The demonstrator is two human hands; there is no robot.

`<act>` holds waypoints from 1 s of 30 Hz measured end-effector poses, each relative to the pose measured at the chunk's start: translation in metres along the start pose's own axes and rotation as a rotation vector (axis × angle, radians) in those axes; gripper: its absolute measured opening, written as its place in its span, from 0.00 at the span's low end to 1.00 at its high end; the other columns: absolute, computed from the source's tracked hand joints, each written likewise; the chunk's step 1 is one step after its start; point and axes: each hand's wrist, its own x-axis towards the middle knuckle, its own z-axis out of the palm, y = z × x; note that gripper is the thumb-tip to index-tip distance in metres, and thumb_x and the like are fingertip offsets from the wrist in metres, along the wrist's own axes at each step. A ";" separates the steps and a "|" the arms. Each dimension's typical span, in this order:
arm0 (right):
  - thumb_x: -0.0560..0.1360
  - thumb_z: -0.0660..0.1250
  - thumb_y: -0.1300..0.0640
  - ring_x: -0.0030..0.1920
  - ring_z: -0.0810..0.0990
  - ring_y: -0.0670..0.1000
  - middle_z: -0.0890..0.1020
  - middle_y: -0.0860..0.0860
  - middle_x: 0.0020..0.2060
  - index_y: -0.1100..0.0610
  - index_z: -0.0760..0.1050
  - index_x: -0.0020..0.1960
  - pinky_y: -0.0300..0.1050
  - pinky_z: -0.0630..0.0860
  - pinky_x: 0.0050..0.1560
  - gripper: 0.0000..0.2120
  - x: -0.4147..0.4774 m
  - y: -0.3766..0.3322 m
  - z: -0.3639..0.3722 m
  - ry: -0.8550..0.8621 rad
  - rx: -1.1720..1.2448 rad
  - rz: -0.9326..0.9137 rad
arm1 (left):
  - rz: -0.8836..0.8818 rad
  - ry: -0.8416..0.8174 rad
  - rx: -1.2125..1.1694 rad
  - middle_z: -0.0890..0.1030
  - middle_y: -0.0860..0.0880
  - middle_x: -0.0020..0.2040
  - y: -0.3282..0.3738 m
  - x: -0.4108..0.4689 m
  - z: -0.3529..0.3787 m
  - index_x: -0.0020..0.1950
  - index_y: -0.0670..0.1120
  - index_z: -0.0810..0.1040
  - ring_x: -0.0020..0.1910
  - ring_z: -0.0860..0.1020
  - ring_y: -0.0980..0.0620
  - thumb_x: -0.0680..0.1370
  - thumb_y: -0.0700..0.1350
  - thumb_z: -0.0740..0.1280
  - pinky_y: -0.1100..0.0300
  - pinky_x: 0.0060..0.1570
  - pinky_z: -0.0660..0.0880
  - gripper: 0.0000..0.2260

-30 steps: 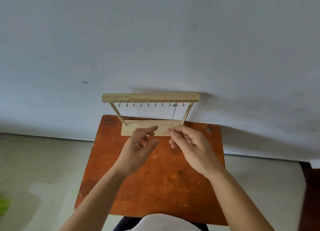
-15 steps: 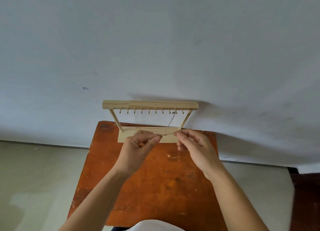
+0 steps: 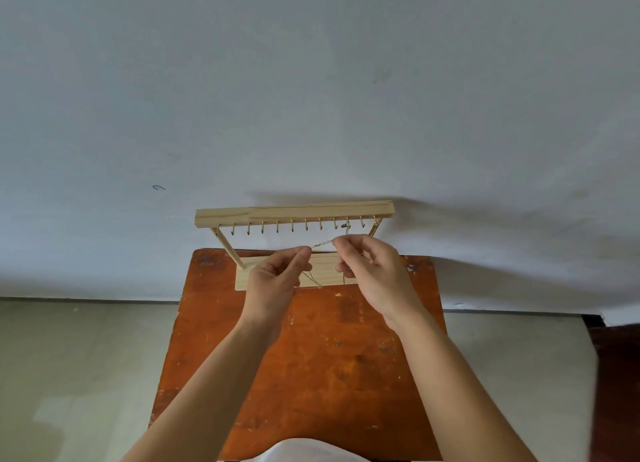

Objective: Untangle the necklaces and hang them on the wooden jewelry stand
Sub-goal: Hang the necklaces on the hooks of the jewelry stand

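Observation:
A wooden jewelry stand (image 3: 294, 213) with a row of small gold hooks under its top bar stands at the far edge of the table. One thin necklace (image 3: 346, 230) hangs from a hook near the right end. My left hand (image 3: 277, 281) and my right hand (image 3: 370, 271) are raised just below the hooks. Each pinches an end of a fine gold chain (image 3: 322, 243) stretched between them. The chain's loop (image 3: 313, 279) dangles below, in front of the stand's base.
The stand rests on a small worn orange-brown table (image 3: 311, 364) pushed against a pale wall (image 3: 311, 98). Beige floor lies on both sides, and a dark reddish object (image 3: 620, 375) sits at the right edge.
Both hands have risen from the tabletop toward the hook row. The gold chain is now lifted off the table and pulled taut between my fingertips.

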 end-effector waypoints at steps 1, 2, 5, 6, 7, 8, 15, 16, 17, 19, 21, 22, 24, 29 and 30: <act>0.79 0.67 0.47 0.43 0.84 0.46 0.84 0.47 0.40 0.51 0.81 0.54 0.42 0.82 0.49 0.09 0.003 -0.002 0.001 0.004 -0.025 -0.022 | -0.017 0.004 -0.010 0.80 0.56 0.35 0.000 0.003 0.000 0.52 0.47 0.84 0.35 0.72 0.57 0.75 0.52 0.71 0.60 0.38 0.70 0.11; 0.79 0.67 0.48 0.43 0.84 0.45 0.84 0.47 0.41 0.52 0.81 0.54 0.41 0.81 0.48 0.09 0.006 -0.003 0.002 0.010 -0.042 -0.040 | -0.034 0.002 -0.025 0.80 0.56 0.36 0.000 0.006 0.001 0.52 0.47 0.84 0.36 0.71 0.56 0.75 0.52 0.71 0.60 0.38 0.70 0.11; 0.80 0.66 0.50 0.41 0.83 0.42 0.83 0.46 0.41 0.55 0.81 0.55 0.37 0.79 0.43 0.10 0.016 -0.006 0.006 0.045 -0.051 -0.061 | -0.089 -0.020 -0.079 0.80 0.54 0.38 0.002 0.014 0.004 0.51 0.46 0.84 0.37 0.70 0.54 0.75 0.51 0.72 0.59 0.36 0.68 0.11; 0.80 0.66 0.50 0.40 0.83 0.42 0.83 0.46 0.40 0.55 0.81 0.56 0.36 0.78 0.41 0.10 0.018 -0.007 0.008 0.054 -0.051 -0.060 | -0.104 -0.022 -0.091 0.80 0.53 0.39 0.002 0.016 0.005 0.51 0.46 0.84 0.36 0.70 0.54 0.75 0.52 0.72 0.60 0.36 0.67 0.11; 0.80 0.67 0.50 0.40 0.83 0.42 0.83 0.45 0.40 0.56 0.81 0.56 0.36 0.78 0.41 0.11 0.021 -0.006 0.009 0.062 -0.058 -0.063 | -0.118 -0.019 -0.105 0.80 0.53 0.39 0.002 0.018 0.006 0.52 0.46 0.84 0.36 0.70 0.54 0.75 0.51 0.72 0.60 0.35 0.67 0.11; 0.80 0.67 0.50 0.39 0.83 0.42 0.83 0.45 0.40 0.56 0.81 0.56 0.35 0.77 0.41 0.11 0.023 -0.005 0.011 0.072 -0.074 -0.070 | -0.129 -0.011 -0.125 0.80 0.52 0.39 0.002 0.020 0.006 0.52 0.46 0.84 0.36 0.69 0.54 0.75 0.51 0.72 0.60 0.35 0.67 0.11; 0.81 0.65 0.47 0.37 0.85 0.43 0.86 0.44 0.41 0.52 0.83 0.55 0.45 0.82 0.44 0.11 0.026 0.001 0.027 0.308 -0.447 -0.292 | -0.172 0.048 -0.166 0.81 0.52 0.40 -0.001 0.029 0.003 0.53 0.46 0.84 0.36 0.70 0.54 0.73 0.50 0.74 0.60 0.34 0.66 0.11; 0.81 0.65 0.47 0.38 0.85 0.44 0.86 0.45 0.43 0.52 0.83 0.55 0.46 0.83 0.43 0.12 0.026 0.002 0.029 0.336 -0.486 -0.321 | -0.168 0.051 -0.160 0.81 0.51 0.40 -0.001 0.030 0.002 0.53 0.47 0.84 0.36 0.70 0.54 0.73 0.51 0.74 0.60 0.34 0.67 0.12; 0.81 0.64 0.47 0.39 0.85 0.45 0.87 0.45 0.44 0.52 0.83 0.56 0.47 0.83 0.42 0.12 0.026 0.002 0.031 0.362 -0.522 -0.348 | -0.163 0.053 -0.152 0.81 0.51 0.40 0.000 0.030 0.002 0.53 0.47 0.84 0.36 0.70 0.54 0.73 0.51 0.74 0.60 0.34 0.67 0.12; 0.81 0.64 0.48 0.40 0.86 0.46 0.87 0.46 0.45 0.53 0.83 0.56 0.45 0.83 0.41 0.12 0.026 0.004 0.034 0.410 -0.571 -0.398 | -0.149 0.049 -0.139 0.81 0.51 0.41 0.000 0.031 0.000 0.53 0.47 0.84 0.37 0.70 0.54 0.74 0.51 0.73 0.61 0.33 0.67 0.12; 0.81 0.65 0.50 0.41 0.86 0.48 0.87 0.48 0.45 0.55 0.83 0.56 0.45 0.83 0.41 0.11 0.028 0.004 0.033 0.443 -0.621 -0.445 | -0.139 0.049 -0.118 0.81 0.51 0.41 0.000 0.032 0.000 0.52 0.47 0.84 0.38 0.70 0.53 0.74 0.52 0.73 0.60 0.34 0.68 0.11; 0.81 0.66 0.51 0.42 0.86 0.49 0.87 0.49 0.46 0.56 0.83 0.56 0.46 0.83 0.42 0.11 0.029 0.005 0.032 0.445 -0.636 -0.458 | -0.139 0.052 -0.105 0.81 0.51 0.41 -0.001 0.032 0.000 0.52 0.48 0.84 0.38 0.70 0.52 0.74 0.52 0.73 0.60 0.35 0.68 0.11; 0.80 0.67 0.51 0.43 0.86 0.49 0.87 0.49 0.45 0.56 0.82 0.56 0.50 0.84 0.43 0.11 0.029 0.008 0.030 0.431 -0.629 -0.455 | -0.140 0.056 -0.081 0.82 0.51 0.42 -0.002 0.033 0.001 0.51 0.49 0.84 0.39 0.70 0.52 0.74 0.53 0.73 0.59 0.36 0.69 0.10; 0.78 0.70 0.56 0.44 0.86 0.48 0.87 0.52 0.47 0.60 0.81 0.57 0.40 0.83 0.44 0.11 0.021 0.025 0.029 0.417 -0.575 -0.556 | -0.132 0.058 -0.039 0.81 0.52 0.41 -0.008 0.033 -0.002 0.50 0.49 0.85 0.40 0.70 0.52 0.74 0.53 0.73 0.59 0.36 0.69 0.10; 0.78 0.70 0.57 0.45 0.85 0.48 0.86 0.52 0.48 0.60 0.81 0.59 0.37 0.82 0.44 0.12 0.020 0.028 0.029 0.416 -0.568 -0.578 | -0.134 0.058 -0.041 0.81 0.52 0.40 -0.009 0.033 -0.002 0.50 0.48 0.85 0.39 0.70 0.52 0.74 0.53 0.73 0.59 0.35 0.68 0.10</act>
